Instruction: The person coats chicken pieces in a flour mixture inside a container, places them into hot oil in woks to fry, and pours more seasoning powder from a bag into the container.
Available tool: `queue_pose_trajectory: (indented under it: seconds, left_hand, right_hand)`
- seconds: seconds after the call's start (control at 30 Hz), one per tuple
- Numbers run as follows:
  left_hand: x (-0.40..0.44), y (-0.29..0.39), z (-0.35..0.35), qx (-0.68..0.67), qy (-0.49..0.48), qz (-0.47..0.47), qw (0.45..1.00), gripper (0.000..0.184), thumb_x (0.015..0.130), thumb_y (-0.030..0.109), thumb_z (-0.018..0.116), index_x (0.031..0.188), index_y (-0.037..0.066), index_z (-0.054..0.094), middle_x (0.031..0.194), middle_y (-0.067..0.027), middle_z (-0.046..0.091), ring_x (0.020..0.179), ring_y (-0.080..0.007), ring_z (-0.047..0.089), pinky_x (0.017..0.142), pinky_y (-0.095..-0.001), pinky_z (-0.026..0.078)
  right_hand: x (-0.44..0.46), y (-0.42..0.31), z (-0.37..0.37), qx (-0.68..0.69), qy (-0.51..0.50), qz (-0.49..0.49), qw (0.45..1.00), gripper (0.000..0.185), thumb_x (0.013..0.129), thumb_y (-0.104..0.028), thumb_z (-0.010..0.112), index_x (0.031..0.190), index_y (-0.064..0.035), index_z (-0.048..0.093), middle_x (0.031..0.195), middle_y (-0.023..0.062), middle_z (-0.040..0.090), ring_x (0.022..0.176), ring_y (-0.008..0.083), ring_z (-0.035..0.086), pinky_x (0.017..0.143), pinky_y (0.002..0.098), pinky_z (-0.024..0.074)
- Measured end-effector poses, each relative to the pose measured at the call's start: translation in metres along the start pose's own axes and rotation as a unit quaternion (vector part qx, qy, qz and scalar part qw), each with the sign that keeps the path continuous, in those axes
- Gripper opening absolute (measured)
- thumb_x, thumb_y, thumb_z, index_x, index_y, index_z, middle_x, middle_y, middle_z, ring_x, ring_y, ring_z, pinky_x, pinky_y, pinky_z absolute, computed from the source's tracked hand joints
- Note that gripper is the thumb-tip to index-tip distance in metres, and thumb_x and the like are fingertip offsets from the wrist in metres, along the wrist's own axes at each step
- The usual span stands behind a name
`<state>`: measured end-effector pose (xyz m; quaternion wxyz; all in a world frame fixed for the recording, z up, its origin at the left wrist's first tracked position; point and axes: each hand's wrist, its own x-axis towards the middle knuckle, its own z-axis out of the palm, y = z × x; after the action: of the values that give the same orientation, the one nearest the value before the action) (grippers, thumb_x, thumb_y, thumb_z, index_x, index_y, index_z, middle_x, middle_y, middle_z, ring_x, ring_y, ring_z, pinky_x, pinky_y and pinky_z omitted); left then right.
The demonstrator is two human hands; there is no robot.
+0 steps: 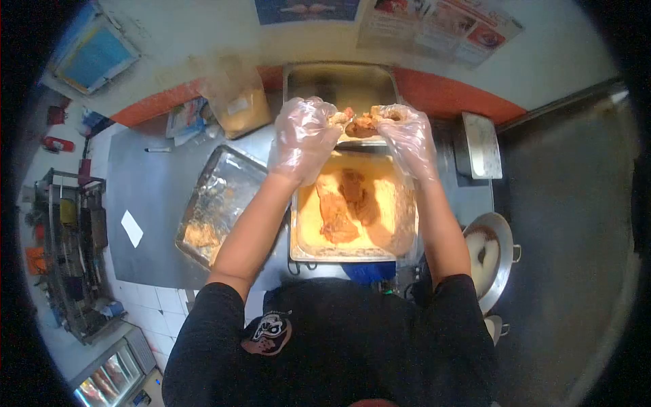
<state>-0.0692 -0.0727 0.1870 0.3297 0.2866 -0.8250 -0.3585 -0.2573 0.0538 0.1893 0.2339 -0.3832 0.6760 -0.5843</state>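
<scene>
Clear plastic gloves cover both hands. A reddish, marinated piece of chicken (364,127) is stretched between my left hand (305,132) and my right hand (408,138), with the fingers of each closed on one end. Both hands are raised above the far part of a metal tray (339,258) of yellowish flour (393,217). On the flour lie more reddish pieces of chicken (337,216), lit by a bright patch of light. The fingertips are partly hidden by the gloves and the meat.
To the left, a metal tray (227,180) holds a floured piece (201,235). A bag of flour-like powder (244,112) leans at the wall, beside another metal container (339,81). On the right are a narrow metal container (483,149) and a wide pan (498,271) with foamy liquid.
</scene>
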Motion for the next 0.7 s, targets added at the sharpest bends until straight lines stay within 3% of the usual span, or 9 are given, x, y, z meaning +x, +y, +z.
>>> queue_pose_trajectory:
  seconds: [0.07,0.17,0.2,0.23,0.27,0.37,0.5,0.53,0.7]
  left_hand:
    - [-0.027,0.027,-0.017,-0.103,0.022,-0.054,0.993,0.024,0.081,0.026,0.073,0.097,0.009,0.071,0.095,-0.0083,0.069,0.091,-0.0267,0.064,0.089,-0.0375,0.050]
    - [-0.052,0.026,-0.030,-0.002,-0.010,0.053,0.999,0.025,0.076,0.024,0.077,0.095,0.009,0.073,0.095,-0.0088,0.070,0.086,-0.0254,0.065,0.084,-0.0360,0.052]
    - [-0.064,0.025,-0.024,-0.003,-0.036,-0.057,0.998,0.026,0.072,0.023,0.078,0.093,0.009,0.074,0.092,-0.0097,0.070,0.081,-0.0262,0.066,0.079,-0.0355,0.054]
    - [-0.073,0.015,-0.021,-0.026,-0.054,-0.024,0.998,0.028,0.069,0.022,0.078,0.093,0.009,0.074,0.090,-0.0109,0.071,0.081,-0.0292,0.067,0.078,-0.0372,0.054]
    - [-0.083,0.001,-0.010,-0.024,-0.090,-0.026,0.995,0.030,0.070,0.020,0.076,0.099,0.010,0.074,0.094,-0.0120,0.072,0.083,-0.0307,0.068,0.080,-0.0379,0.055]
    - [-0.099,-0.009,-0.008,0.033,-0.190,-0.065,0.979,0.042,0.074,0.016,0.070,0.116,0.014,0.072,0.103,-0.0130,0.073,0.096,-0.0291,0.068,0.087,-0.0381,0.054]
    - [-0.140,-0.028,-0.019,0.107,-0.117,0.007,0.987,0.055,0.079,0.009,0.062,0.133,0.018,0.064,0.128,-0.0140,0.065,0.123,-0.0295,0.059,0.104,-0.0381,0.047]
    - [-0.146,-0.030,-0.029,0.050,-0.139,-0.056,0.988,0.053,0.081,0.004,0.058,0.131,0.018,0.065,0.139,-0.0136,0.058,0.133,-0.0292,0.052,0.114,-0.0382,0.039]
    - [-0.196,-0.053,-0.094,0.072,0.014,-0.136,0.988,0.049,0.082,0.003,0.056,0.129,0.014,0.066,0.130,-0.0139,0.064,0.125,-0.0307,0.058,0.109,-0.0402,0.043]
  right_hand:
    - [-0.028,-0.014,-0.003,0.001,-0.029,0.051,0.998,0.013,0.079,-0.011,0.076,0.088,-0.0027,0.074,0.083,0.0011,0.071,0.070,0.0068,0.062,0.064,0.0256,0.0516]
    - [-0.056,-0.021,-0.007,-0.086,-0.107,0.051,0.989,0.023,0.075,-0.010,0.076,0.096,-0.0024,0.076,0.088,0.0052,0.073,0.080,0.0122,0.067,0.072,0.0272,0.0539]
    - [-0.066,-0.004,-0.006,-0.096,-0.119,0.044,0.987,0.024,0.074,-0.013,0.075,0.097,-0.0039,0.076,0.090,0.0066,0.074,0.081,0.0146,0.069,0.072,0.0288,0.0547]
    - [-0.074,0.004,-0.003,-0.106,-0.131,0.036,0.985,0.026,0.074,-0.015,0.075,0.099,-0.0054,0.077,0.092,0.0081,0.075,0.083,0.0170,0.070,0.073,0.0304,0.0556]
    - [-0.082,0.008,-0.002,-0.213,-0.142,0.020,0.966,0.031,0.077,-0.024,0.074,0.106,-0.0131,0.077,0.106,0.0100,0.074,0.095,0.0258,0.071,0.083,0.0356,0.0558]
    - [-0.098,0.023,0.006,-0.293,-0.110,0.010,0.950,0.036,0.080,-0.030,0.071,0.114,-0.0194,0.075,0.121,0.0109,0.070,0.106,0.0304,0.067,0.094,0.0382,0.0525]
    - [-0.110,0.029,0.009,-0.134,-0.095,0.059,0.985,0.038,0.084,-0.022,0.066,0.119,-0.0079,0.071,0.124,0.0165,0.067,0.117,0.0303,0.063,0.103,0.0383,0.0469]
    - [-0.116,0.024,0.011,-0.153,-0.078,0.044,0.984,0.035,0.085,-0.017,0.064,0.117,-0.0028,0.071,0.122,0.0180,0.067,0.117,0.0295,0.063,0.103,0.0374,0.0463]
    - [-0.128,0.022,0.035,-0.065,-0.056,0.111,0.990,0.032,0.085,-0.010,0.063,0.115,-0.0009,0.071,0.120,0.0163,0.067,0.116,0.0255,0.062,0.102,0.0356,0.0462]
